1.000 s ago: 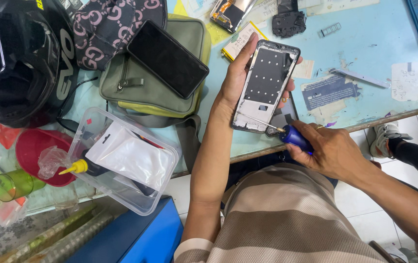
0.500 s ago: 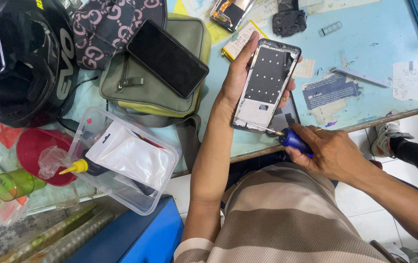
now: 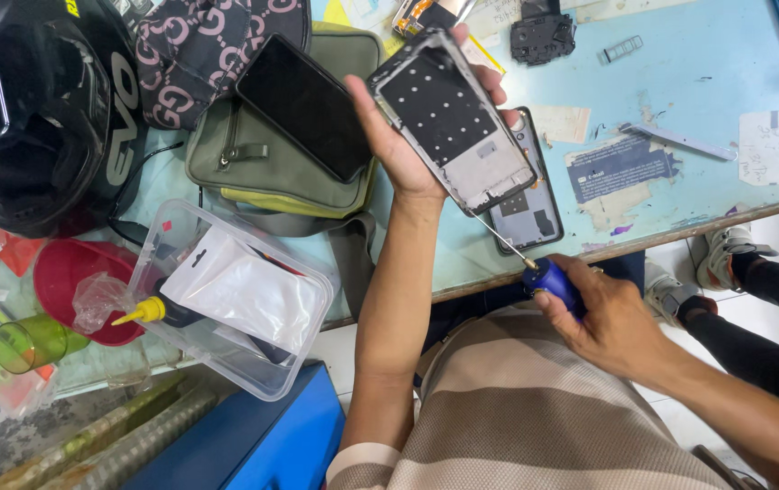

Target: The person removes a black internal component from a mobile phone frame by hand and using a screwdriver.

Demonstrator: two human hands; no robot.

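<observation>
While the left hand (image 3: 408, 136) clamps the phone frame (image 3: 453, 118) above the surface (image 3: 707, 82), its lower edge meets the screwdriver (image 3: 535, 268) tip. At 5 o'clock, the right hand (image 3: 612, 318) grips that blue handle past the surface's edge, with open room at 3 o'clock.

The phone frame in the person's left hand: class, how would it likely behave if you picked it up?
The phone frame looks thin and stripped, so probably light. It holds flat in the left hand, so likely stiff. With the screwdriver tip at its lower edge, it may be fragile.
</observation>
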